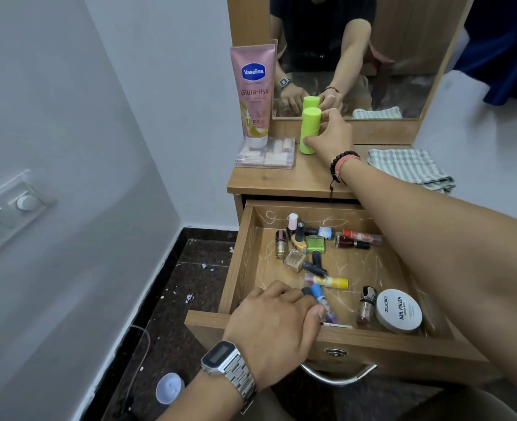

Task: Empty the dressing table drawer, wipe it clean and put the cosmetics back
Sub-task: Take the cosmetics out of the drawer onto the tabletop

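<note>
Head view. Right hand [331, 133] reaches far over the dressing table top [281, 179], fingers and thumb curled round the green bottle [309, 129], which stands upright, long axis vertical, cap up, base on the top just in front of the mirror [357, 56]. Beaded bracelet [340, 164] on that wrist.

Left hand [277, 323], with a metal watch [225, 364], is inside the open drawer [242, 268] at its near left corner, fingers curled down over small tubes; a blue-capped tube [319, 296] sticks out past the fingertips, lying flat, long axis running near-to-far, cap toward the far side. How many tubes it has, cannot tell.

Drawer is pulled out toward the viewer, still holding cosmetics: a cluster of nail polish bottles [304, 247] lying at mixed angles toward the far side, a yellow tube [327, 281] lying left-to-right in the middle, a white round jar [398, 311] at near right, a dark-capped bottle [366, 305] just left of it.

On the top: pink lotion tube [255, 92] upright on its cap at far left, resting on a clear box [265, 156]; checked cloth [409, 168] folded at right.
</note>
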Demonstrator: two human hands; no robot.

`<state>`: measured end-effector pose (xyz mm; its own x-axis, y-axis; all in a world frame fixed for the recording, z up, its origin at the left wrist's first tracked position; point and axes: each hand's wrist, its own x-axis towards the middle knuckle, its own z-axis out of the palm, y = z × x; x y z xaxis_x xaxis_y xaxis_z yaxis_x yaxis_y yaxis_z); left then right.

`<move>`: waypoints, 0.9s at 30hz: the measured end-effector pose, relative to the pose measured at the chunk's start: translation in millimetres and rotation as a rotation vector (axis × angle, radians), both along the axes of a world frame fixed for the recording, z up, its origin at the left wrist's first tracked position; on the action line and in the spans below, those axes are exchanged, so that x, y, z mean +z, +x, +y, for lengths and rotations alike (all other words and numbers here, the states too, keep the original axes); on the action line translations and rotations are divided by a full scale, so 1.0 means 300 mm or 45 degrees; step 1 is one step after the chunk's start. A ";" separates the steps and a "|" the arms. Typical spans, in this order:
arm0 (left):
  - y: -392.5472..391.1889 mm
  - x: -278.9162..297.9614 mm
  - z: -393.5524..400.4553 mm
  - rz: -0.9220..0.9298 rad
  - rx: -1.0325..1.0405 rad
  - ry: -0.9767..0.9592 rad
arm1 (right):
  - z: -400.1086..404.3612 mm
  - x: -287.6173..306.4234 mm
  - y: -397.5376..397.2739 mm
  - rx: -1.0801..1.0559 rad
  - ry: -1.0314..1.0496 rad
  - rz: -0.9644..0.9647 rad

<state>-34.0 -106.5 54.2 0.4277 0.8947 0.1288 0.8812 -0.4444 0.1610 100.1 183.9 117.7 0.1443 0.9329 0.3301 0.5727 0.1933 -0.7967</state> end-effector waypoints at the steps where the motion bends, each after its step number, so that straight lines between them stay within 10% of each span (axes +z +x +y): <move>1: 0.001 0.001 -0.001 -0.001 0.001 -0.020 | 0.003 -0.007 -0.002 -0.005 -0.004 -0.003; 27: -0.003 0.002 0.001 0.056 0.019 -0.093 | -0.372 0.105 0.152 0.162 0.203 -0.174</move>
<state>-34.9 -106.1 54.9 0.4183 0.9072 0.0446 0.8945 -0.4200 0.1533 145.6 72.4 149.3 -0.0271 0.8751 0.4832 0.6361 0.3880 -0.6669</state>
